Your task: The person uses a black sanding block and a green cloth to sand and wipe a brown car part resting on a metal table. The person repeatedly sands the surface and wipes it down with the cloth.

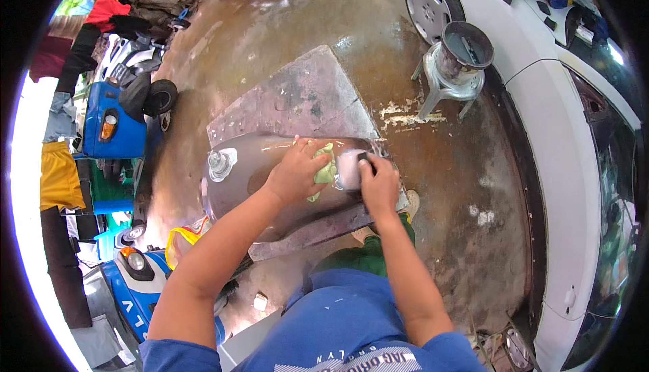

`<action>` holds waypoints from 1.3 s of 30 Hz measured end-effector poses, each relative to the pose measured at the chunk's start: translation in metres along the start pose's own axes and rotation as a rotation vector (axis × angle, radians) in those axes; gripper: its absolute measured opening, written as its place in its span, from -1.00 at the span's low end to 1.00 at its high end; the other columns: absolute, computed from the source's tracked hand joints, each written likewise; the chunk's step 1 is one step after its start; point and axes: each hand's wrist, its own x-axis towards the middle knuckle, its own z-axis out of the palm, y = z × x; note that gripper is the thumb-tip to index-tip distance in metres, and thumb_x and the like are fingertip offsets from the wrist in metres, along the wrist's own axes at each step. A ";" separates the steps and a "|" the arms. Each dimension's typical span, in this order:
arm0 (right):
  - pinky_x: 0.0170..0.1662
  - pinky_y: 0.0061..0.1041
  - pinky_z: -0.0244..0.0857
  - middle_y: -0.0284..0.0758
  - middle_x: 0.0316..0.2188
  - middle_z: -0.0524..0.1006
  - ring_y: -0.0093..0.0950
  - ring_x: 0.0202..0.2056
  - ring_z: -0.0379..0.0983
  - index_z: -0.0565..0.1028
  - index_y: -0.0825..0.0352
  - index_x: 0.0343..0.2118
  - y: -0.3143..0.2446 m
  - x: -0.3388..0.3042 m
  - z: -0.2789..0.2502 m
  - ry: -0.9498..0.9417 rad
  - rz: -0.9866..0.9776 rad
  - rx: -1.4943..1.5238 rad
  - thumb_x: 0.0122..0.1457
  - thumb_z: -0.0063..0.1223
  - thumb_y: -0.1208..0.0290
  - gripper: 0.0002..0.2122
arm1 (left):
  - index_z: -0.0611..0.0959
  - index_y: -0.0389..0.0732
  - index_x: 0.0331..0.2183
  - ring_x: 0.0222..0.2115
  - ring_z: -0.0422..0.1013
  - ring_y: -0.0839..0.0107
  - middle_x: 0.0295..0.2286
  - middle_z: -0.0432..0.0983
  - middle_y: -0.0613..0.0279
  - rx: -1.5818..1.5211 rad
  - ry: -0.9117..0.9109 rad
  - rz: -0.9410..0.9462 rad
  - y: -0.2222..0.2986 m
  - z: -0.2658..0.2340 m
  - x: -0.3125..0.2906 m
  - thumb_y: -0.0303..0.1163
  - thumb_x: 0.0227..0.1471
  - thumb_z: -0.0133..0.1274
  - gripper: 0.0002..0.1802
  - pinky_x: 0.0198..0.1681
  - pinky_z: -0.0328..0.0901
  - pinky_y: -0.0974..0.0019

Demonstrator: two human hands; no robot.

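Note:
A brown-grey motorcycle fuel tank (297,218) lies on its side on a paint-stained board, its silvery filler neck (219,162) toward the left. My left hand (295,172) rests on the tank's upper surface, fingers closed on a crumpled light-green cloth (325,166). My right hand (380,181) pinches a small dark sanding pad (366,165), mostly hidden under the fingers. It presses at the right edge of a whitish, wet-looking patch (349,170) near the tank's narrow end. Cloth and patch are side by side.
The board (297,95) reaches beyond the tank. On a stool (454,82) at the far right stands a round bucket (466,49) with a dark stick-like thing in it. A white car (547,128) lines the right side. Blue vehicles (115,118) and hanging clothes (59,176) are at left.

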 end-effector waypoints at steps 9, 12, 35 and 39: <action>0.23 -0.15 0.29 -0.15 0.02 0.61 -0.04 0.09 0.46 0.63 0.31 0.03 0.011 0.010 0.001 -0.003 0.104 0.032 0.30 0.17 0.19 -0.65 | 0.60 -0.14 0.02 0.14 0.35 -0.14 0.08 0.42 -0.02 -0.026 0.003 0.011 0.004 -0.001 0.002 -0.28 -0.15 0.40 -0.37 0.35 0.19 -0.29; 0.23 -0.14 0.28 -0.14 0.01 0.62 -0.05 0.07 0.48 0.63 0.33 0.04 -0.017 -0.037 0.000 -0.052 -0.060 -0.055 0.30 0.18 0.19 -0.64 | 0.60 -0.14 0.02 0.15 0.34 -0.13 0.09 0.42 -0.04 -0.012 -0.004 -0.023 0.000 0.001 -0.005 -0.29 -0.15 0.40 -0.36 0.35 0.18 -0.29; 0.19 -0.16 0.28 -0.09 -0.01 0.63 -0.08 0.05 0.51 0.64 0.39 0.00 0.015 -0.004 0.003 0.090 0.007 0.192 0.31 0.17 0.22 -0.65 | 0.60 -0.16 0.02 0.17 0.33 -0.15 0.09 0.41 -0.06 -0.071 -0.057 -0.014 0.001 0.001 0.003 -0.32 -0.15 0.41 -0.37 0.37 0.15 -0.27; 0.21 -0.17 0.28 -0.08 0.00 0.63 -0.08 0.07 0.51 0.65 0.40 -0.02 0.033 -0.006 0.011 0.082 0.016 0.214 0.30 0.19 0.22 -0.65 | 0.60 -0.18 0.01 0.17 0.34 -0.16 0.10 0.42 -0.07 -0.054 -0.078 -0.018 0.001 -0.004 0.000 -0.34 -0.18 0.42 -0.36 0.35 0.15 -0.26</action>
